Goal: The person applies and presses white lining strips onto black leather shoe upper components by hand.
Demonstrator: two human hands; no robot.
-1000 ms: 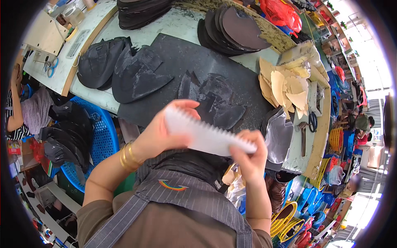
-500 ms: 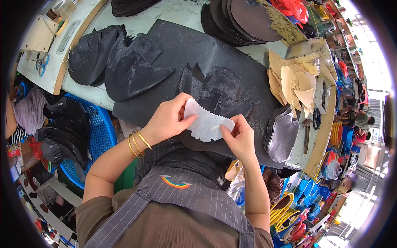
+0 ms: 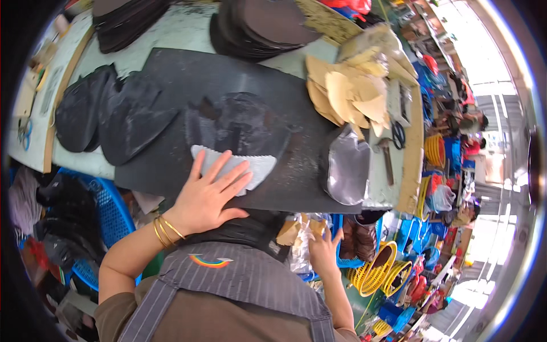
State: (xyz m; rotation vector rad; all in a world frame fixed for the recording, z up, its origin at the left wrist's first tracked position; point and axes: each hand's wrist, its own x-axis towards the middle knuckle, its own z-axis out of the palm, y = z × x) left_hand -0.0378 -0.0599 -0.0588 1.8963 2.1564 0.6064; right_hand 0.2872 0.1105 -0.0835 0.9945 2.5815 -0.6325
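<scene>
A whitish-grey backing piece (image 3: 259,169) with a zigzag edge lies on the lower edge of a black shoe-upper-like piece (image 3: 239,117). My left hand (image 3: 208,191) is flat on the backing piece, fingers spread, covering part of it. Below the table's front edge, my right hand (image 3: 323,251) is beside a crinkled silver bag (image 3: 299,256) with tan pieces (image 3: 288,233) at its mouth. Its visible fingers look stretched and apart. Under the black piece is a dark work mat (image 3: 154,182).
More black uppers (image 3: 134,117) lie at left, with stacked dark pieces (image 3: 265,25) at the back. Tan cut pieces (image 3: 342,94), a shiny dark stack (image 3: 348,168), a hammer (image 3: 387,162) and black-handled scissors (image 3: 398,134) are at right. A blue basket (image 3: 117,214) stands left below the table.
The backing piece, previously held up between both hands, now lies on the black upper under my left hand. My right hand has let go and moved down to the silver bag. The view has shifted right.
</scene>
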